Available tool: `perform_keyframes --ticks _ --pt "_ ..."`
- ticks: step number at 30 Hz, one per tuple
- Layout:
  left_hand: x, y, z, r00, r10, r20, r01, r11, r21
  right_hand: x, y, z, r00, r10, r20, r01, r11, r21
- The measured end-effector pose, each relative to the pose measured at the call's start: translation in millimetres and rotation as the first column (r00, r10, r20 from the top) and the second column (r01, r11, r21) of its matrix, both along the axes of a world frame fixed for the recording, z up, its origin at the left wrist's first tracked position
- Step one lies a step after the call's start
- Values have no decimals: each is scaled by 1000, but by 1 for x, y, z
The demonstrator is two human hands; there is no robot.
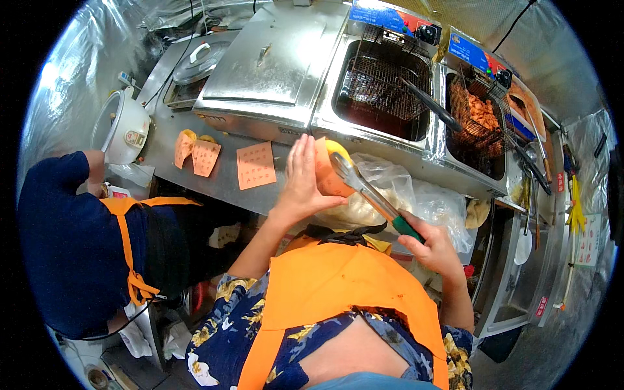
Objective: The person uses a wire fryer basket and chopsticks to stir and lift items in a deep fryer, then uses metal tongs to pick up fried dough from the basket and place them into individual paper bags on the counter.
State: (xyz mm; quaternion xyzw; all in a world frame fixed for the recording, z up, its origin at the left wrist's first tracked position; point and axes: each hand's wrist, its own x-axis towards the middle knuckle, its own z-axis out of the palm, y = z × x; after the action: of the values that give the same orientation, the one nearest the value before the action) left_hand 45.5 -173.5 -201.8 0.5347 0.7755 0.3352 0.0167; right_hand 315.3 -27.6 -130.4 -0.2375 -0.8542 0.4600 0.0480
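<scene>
My left hand (303,183) holds an orange paper sleeve (325,168), its fingers along the sleeve's left side. A yellow piece of food (337,147) shows at the sleeve's top. In my right hand (430,243) are metal tongs (373,194) with a green handle; their tips lie at the food and the sleeve's edge. To the left on the steel counter is a flat orange paper sleeve (256,165). Farther left, two more printed sleeves (205,157) hold yellowish food. Clear plastic bags (390,180), one with pale contents, lie behind the tongs.
Beyond the counter stand a lidded steel unit (278,53) and a fryer with an empty-looking wire basket (390,78). At right, another fryer basket holds fried pieces (482,113). A co-worker in an orange apron (124,243) stands at left by a white cooker (127,129). Long utensils (531,165) lie at right.
</scene>
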Motion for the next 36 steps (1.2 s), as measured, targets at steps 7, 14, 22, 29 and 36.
perform_keyframes --ticks 7,14,22,29,36 --pt "10 9 -11 986 70 154 -81 995 64 -8 -20 3 996 45 76 -52 993 105" --pt "-11 -3 -13 969 -147 200 78 944 320 -2 -13 45 997 -52 55 49 996 68" --pt "-15 -8 -19 941 -193 277 73 917 392 -13 -11 51 986 82 144 -101 987 129" --pt "-19 -11 -13 977 -141 158 82 941 328 -18 -11 54 980 101 170 -126 982 142" --pt "-21 -12 -14 965 -174 196 119 957 266 -24 -7 63 945 160 287 -171 985 13"
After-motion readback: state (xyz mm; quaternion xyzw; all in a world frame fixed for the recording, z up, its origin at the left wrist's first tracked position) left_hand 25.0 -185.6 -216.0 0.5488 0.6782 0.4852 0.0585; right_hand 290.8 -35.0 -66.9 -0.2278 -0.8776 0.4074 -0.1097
